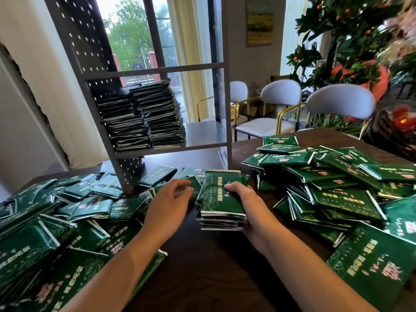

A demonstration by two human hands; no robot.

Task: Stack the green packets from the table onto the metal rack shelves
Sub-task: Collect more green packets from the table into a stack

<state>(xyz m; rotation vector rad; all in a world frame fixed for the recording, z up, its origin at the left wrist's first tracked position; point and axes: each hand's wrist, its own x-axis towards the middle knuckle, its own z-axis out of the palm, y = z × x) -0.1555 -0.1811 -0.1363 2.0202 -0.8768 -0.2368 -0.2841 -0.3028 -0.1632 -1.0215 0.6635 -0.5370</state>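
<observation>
A: Where does the small stack of glossy dark green foil packets (221, 200) sit?

B: On the dark wooden tabletop (202, 266), in the gap between the two loose heaps, straight ahead. Its long axis runs away from the person, toward the grey perforated metal rack (157, 70).

A: And each grip?

B: The right hand (244, 199) curls round the stack's right edge, thumb on top, holding it. The left hand (173, 197) hangs just left of the stack, fingers loosely spread over scattered packets, holding nothing that I can see.

A: What matters for the lift?

B: I'd judge the shelf with two tall packet piles (146, 118) lies up, forward and left; the left hand is nearer that side.
</observation>
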